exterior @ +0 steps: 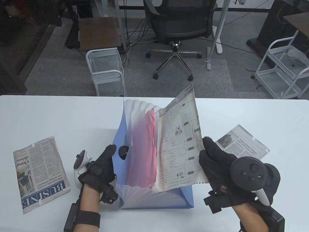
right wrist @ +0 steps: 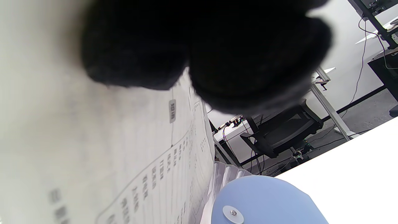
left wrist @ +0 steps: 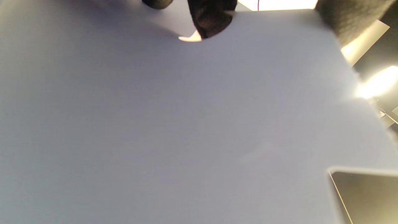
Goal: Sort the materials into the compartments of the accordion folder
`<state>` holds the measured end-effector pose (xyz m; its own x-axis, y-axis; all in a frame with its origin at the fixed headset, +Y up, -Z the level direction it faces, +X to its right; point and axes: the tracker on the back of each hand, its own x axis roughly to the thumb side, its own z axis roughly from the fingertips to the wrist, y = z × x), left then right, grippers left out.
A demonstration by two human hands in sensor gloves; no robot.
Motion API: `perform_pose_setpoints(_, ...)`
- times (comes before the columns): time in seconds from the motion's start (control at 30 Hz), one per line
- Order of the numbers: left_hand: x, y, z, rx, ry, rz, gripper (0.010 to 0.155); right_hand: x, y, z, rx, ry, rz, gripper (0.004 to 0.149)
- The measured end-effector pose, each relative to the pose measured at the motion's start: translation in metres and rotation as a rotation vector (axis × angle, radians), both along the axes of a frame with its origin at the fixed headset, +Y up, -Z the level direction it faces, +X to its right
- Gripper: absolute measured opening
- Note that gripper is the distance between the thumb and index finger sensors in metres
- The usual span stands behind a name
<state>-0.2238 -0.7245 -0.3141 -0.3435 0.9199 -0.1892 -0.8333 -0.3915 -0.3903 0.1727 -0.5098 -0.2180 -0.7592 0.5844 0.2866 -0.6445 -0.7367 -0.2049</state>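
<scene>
The printed booklet point(exterior: 179, 142) stands almost on edge with its long axis running near to far, its lower edge already dipping into the right-hand pockets of the accordion folder point(exterior: 135, 135). That is the relation that matters: the pocket mouth lies directly below and slightly left of the right hand point(exterior: 214, 157), so the coming move looks like a short drop along the booklet's own plane.

The right hand grips the booklet's right edge between thumb and fingers. The left hand point(exterior: 101, 166) holds the folder's pale blue front flap point(exterior: 120, 145) open on the left side, a fingertip poking through the flap's handle cut-out; in the left wrist view the flap fills the frame as a smooth, matte plastic sheet.

The folder is translucent, ribbed into thin white pleats, and a pink sheet point(exterior: 142, 154) sits in a middle compartment. The booklet is thin off-white paper with diagrams and bows slightly.

On the white tabletop point(exterior: 241, 108) two folded newspapers wait: one point(exterior: 39, 174) at the left, nearer the left hand, one point(exterior: 242, 142) at the right behind the right hand.
</scene>
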Motion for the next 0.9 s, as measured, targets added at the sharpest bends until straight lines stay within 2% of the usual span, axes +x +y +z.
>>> perform_pose_setpoints(0.4, 0.0, 0.0, 0.0, 0.0, -0.002, -0.003, 0.074, -0.006, 0.002, -0.002, -0.001, 0.028, 0.003, 0.048)
perform_pose_setpoints(0.73, 0.0, -0.001, -0.001, 0.001, -0.002, -0.005, 0.074, -0.018, -0.008, -0.021, -0.094, 0.03, 0.034, 0.047)
perform_pose_setpoints(0.9, 0.001, -0.001, -0.001, 0.001, -0.011, -0.011, 0.074, -0.032, -0.017, -0.034, -0.22, 0.014, 0.13, 0.043)
